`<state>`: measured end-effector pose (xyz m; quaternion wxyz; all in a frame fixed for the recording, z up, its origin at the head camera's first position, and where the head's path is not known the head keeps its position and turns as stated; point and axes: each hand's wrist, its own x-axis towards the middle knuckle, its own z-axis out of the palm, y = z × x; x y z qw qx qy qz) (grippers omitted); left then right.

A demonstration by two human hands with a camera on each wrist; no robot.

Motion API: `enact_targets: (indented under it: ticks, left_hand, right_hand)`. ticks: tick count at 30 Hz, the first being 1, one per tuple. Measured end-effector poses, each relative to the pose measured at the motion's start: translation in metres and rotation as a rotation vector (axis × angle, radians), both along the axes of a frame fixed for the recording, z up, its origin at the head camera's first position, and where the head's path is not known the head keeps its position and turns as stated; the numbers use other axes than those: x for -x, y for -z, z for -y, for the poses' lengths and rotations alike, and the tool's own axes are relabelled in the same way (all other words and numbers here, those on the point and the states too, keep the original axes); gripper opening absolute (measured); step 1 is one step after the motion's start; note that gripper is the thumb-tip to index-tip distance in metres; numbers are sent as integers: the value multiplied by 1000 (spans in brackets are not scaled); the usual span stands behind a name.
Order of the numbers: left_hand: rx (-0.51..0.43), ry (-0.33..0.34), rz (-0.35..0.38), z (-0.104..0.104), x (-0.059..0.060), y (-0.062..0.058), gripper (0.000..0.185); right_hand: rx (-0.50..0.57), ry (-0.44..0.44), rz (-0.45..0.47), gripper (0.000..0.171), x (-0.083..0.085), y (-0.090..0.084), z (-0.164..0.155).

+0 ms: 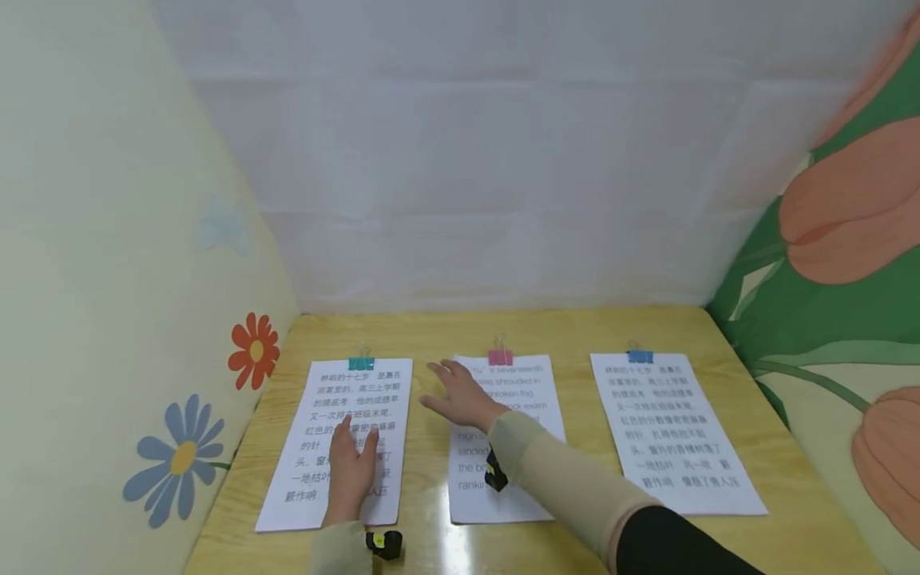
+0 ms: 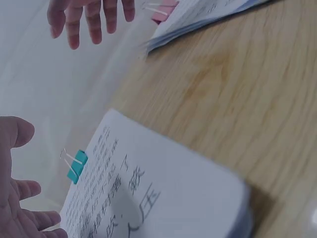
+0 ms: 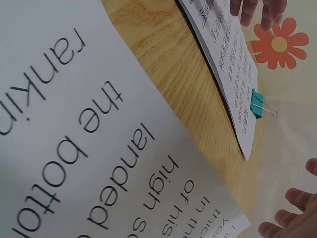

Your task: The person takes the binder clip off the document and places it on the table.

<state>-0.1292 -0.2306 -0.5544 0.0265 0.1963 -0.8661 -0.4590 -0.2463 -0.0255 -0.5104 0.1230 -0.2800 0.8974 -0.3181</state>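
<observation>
3 clipped paper stacks point(image 1: 679, 432), 2 hands point(image 1: 351, 471) above

The left stack of papers point(image 1: 338, 443) lies flat near the table's left edge, its long side running from the front edge toward the back; it is white, printed with Chinese text, and bound at its far end by a teal binder clip point(image 1: 361, 362). The middle stack of papers point(image 1: 528, 383), white with English print, lies flat just beside it toward the table's centre, a pink binder clip point(image 1: 500, 356) clamped on its far end.
</observation>
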Motion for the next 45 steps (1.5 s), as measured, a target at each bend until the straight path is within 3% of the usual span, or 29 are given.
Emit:
enact_targets:
  ticks: [5,14,22,31,45]
  left_hand:
    - [29,-37,-26,7,-1,4,72]
    - [166,-153,-85,19,0,6,67]
    - [198,-175,-90,22,-1,8,68]
    - [206,-205,-66,33,0,10,68]
    - [256,-236,-46,41,-2,14,68]
  right_hand:
    - [-16,0,18,74,9,0,11]
    - [-31,-41,54,75,16,-10,35]
    - [-86,-37,35,73,26,-6,52]
    - [-216,-15,51,71,40,-3,73]
    - [-265,16,92,71,52,8,80]
